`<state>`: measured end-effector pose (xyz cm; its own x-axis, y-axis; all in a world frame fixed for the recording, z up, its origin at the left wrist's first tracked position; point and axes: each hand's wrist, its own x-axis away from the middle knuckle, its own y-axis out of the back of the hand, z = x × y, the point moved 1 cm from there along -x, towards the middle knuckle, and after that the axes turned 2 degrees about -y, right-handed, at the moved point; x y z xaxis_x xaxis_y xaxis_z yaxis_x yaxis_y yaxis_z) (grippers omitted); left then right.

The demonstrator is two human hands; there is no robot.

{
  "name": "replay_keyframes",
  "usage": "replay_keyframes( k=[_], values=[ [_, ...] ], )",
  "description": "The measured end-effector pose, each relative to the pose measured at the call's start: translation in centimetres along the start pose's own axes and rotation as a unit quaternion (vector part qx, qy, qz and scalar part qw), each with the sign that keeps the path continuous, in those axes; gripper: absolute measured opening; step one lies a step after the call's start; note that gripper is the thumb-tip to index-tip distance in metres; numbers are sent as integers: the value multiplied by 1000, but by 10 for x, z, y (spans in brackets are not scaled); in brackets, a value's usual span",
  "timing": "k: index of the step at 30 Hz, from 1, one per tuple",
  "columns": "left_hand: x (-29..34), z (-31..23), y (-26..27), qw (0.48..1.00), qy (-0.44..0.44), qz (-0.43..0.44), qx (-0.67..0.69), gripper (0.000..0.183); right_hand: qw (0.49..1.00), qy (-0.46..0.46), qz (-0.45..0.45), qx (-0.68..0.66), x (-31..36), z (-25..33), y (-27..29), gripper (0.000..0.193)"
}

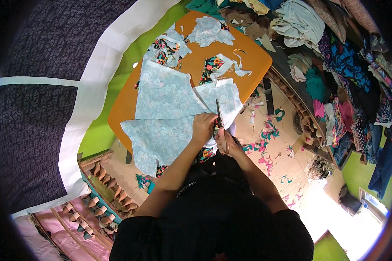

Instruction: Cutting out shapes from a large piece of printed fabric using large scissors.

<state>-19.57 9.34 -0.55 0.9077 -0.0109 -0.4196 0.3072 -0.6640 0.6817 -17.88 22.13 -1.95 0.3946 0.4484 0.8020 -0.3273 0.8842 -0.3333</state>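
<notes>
Pale blue fabric (165, 91) with a faint pattern lies spread across the orange table (244, 48). Its other side, a black bright floral print, shows at some edges. At the near edge of the table, my left hand (203, 127) is closed on the fabric, fingertips pinching it beside the cut line. Close by on the right, my right hand (225, 142) grips a pair of scissors (218, 111), their blades pointing away from me over a pale fabric piece (226, 93). Part of the handles is hidden by my fingers.
Cut floral pieces (167, 50) and a pale scrap pile (210, 31) lie at the table's far side. Heaped garments (300, 21) and hanging clothes (348, 113) fill the right. Coloured scraps (265, 139) litter the floor. Wooden shoe forms (111, 182) stand in racks at lower left.
</notes>
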Motion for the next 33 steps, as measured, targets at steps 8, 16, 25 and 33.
replay_keyframes(
  k=[8, 16, 25, 33],
  values=[
    [0, 2, 1, 1000, -3, 0, 0, 26, 997, 17, 23, 70, 5, 15, 13, 74],
    [2, 3, 0, 1000, 2, 1, 0, 26, 997, 26, 38, 64, 5, 7, 18, 66],
    [6, 2, 3, 1000, -2, 7, 4, 29, 995, 9, 30, 96, 8, 1, 12, 62],
    [5, -2, 7, 1000, 6, 20, -13, 19, 995, -4, 92, 29, 1, 10, 16, 64]
  ],
)
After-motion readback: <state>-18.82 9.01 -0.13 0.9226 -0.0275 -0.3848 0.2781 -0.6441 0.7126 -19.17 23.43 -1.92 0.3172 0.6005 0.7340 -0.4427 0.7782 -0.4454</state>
